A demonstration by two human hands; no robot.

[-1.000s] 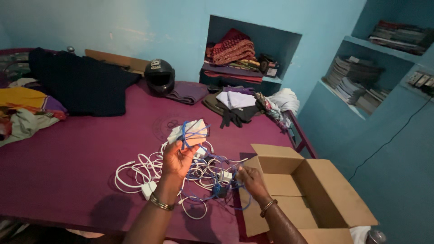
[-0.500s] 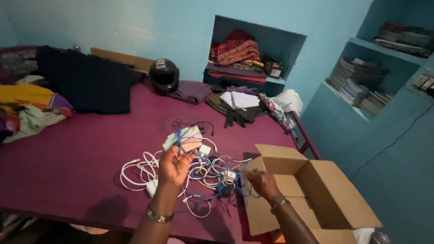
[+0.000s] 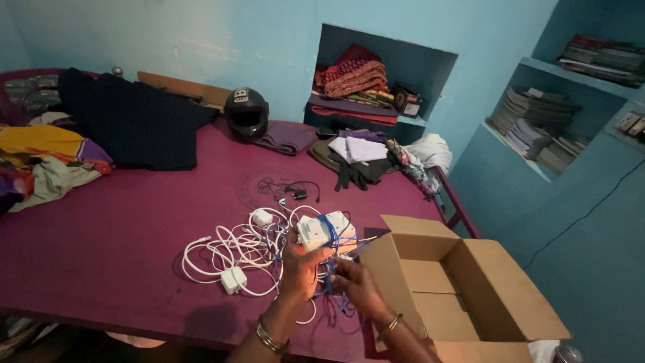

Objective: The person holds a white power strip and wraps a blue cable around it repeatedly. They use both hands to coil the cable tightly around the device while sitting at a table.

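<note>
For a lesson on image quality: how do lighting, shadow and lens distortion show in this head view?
Head view: dim, soft light with no glare; the left hand holding the white adapter and the right hand are dark and low in detail; a faint shadow lies on the maroon bed cover by the white cables; wide-angle bending tilts the wall shelves at the edge.

Adapter point(image 3: 325, 230): white plastic, smooth, slight sheen. Blue cord point(image 3: 329, 236) round it: thin, plastic-coated. White cables point(image 3: 228, 250): smooth plastic sheath. Box point(image 3: 463, 296): brown corrugated cardboard, matt. Bed point(image 3: 121, 222) cover: magenta cloth, matt, soft-looking. Helmet point(image 3: 246, 113): black, glossy hard shell. Bangles point(image 3: 269, 338) on wrists: metal, shiny. Black garment point(image 3: 134, 124): matt cloth. Wall point(image 3: 222, 33): painted plaster, matt, scuffed.
</note>
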